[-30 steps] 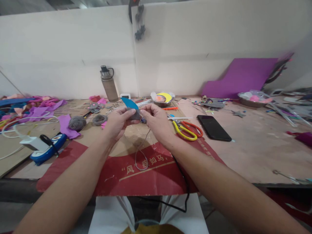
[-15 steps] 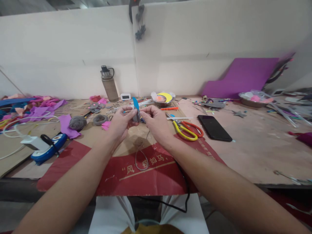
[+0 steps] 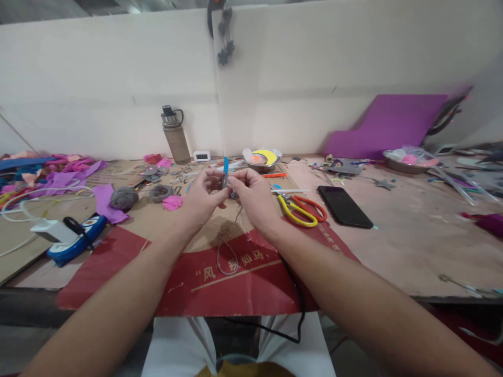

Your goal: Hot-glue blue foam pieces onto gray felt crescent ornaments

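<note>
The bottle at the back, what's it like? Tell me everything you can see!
The bottle has a see-through, brownish-grey body that looks like plastic or glass, a shiny grey collar, and a dark lid with a dark carry loop. It stands by the pale wall, leaning slightly in the picture, left of the little white clock. Neither the left hand nor the right hand touches it. I can't tell whether there's drink inside.
</note>
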`<state>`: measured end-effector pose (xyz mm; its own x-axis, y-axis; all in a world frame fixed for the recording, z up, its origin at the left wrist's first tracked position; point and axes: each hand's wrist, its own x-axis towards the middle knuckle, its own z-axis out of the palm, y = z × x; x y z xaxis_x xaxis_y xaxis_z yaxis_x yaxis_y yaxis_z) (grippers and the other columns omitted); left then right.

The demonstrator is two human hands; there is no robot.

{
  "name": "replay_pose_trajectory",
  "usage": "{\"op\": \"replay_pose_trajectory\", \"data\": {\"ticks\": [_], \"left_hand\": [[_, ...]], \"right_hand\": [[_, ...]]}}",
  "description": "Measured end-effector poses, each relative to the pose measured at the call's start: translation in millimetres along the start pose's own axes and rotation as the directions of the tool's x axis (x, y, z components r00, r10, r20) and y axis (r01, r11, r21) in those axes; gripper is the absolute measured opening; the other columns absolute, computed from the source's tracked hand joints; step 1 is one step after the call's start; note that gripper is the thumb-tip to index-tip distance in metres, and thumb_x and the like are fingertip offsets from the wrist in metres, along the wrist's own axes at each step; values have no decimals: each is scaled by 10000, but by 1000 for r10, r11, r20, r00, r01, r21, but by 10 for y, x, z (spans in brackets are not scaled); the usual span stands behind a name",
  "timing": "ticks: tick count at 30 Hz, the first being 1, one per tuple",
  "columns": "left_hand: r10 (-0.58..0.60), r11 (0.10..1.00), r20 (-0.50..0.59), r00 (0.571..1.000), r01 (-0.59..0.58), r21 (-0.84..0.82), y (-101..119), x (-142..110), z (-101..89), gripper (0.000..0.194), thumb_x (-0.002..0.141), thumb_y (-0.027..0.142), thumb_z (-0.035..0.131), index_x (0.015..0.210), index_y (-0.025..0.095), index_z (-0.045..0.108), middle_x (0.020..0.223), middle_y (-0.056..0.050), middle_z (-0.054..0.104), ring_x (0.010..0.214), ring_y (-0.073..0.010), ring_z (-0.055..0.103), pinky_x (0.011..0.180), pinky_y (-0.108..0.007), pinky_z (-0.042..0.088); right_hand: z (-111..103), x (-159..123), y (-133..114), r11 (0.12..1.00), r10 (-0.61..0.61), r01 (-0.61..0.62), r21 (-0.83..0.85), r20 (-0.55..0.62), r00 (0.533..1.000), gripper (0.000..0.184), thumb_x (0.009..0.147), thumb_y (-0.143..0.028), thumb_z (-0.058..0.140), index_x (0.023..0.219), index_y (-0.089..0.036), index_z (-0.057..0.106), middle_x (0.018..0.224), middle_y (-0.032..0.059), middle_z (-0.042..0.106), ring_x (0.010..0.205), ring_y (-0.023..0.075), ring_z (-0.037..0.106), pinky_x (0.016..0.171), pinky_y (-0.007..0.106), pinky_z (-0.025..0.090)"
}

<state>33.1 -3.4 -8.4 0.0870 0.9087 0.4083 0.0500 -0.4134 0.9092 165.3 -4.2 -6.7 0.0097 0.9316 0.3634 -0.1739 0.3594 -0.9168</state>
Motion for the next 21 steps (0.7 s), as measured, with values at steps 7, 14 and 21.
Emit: {"op": "replay_pose_trajectory", "data": {"ticks": [7, 14, 21], "left_hand": [[-26, 994, -18, 999, 24, -103, 45, -18, 18, 392, 686, 260, 769, 1001, 184, 548, 881, -39, 643, 723, -141, 623, 517, -231, 543], [-33, 995, -45, 998, 29, -99, 40, -19, 15, 337, 698, 294, 752, 964, 187, 573, 830, -16, 616, 667, -122, 589, 484, -216, 515], [163, 972, -181, 970, -125, 201, -13, 7, -37, 299, 676, 229, 756, 928, 189, 601, 938, -49, 636, 818, -144, 597, 517, -179, 479]], "right_hand": [[11, 8, 31, 994, 20, -24, 106, 40, 999, 119, 784, -300, 626, 789, -198, 566, 671, -53, 544, 569, 69, 425, 549, 227, 345], [10, 16, 57, 997, -11, 9, 82, 25, 1000, 118, 771, -297, 638, 772, -197, 575, 647, -56, 512, 553, 71, 391, 535, 238, 324], [12, 11, 44, 997, 4, -6, 83, 30, 1000, 106, 776, -286, 641, 769, -201, 578, 659, -51, 513, 564, 76, 377, 551, 247, 322]]}}
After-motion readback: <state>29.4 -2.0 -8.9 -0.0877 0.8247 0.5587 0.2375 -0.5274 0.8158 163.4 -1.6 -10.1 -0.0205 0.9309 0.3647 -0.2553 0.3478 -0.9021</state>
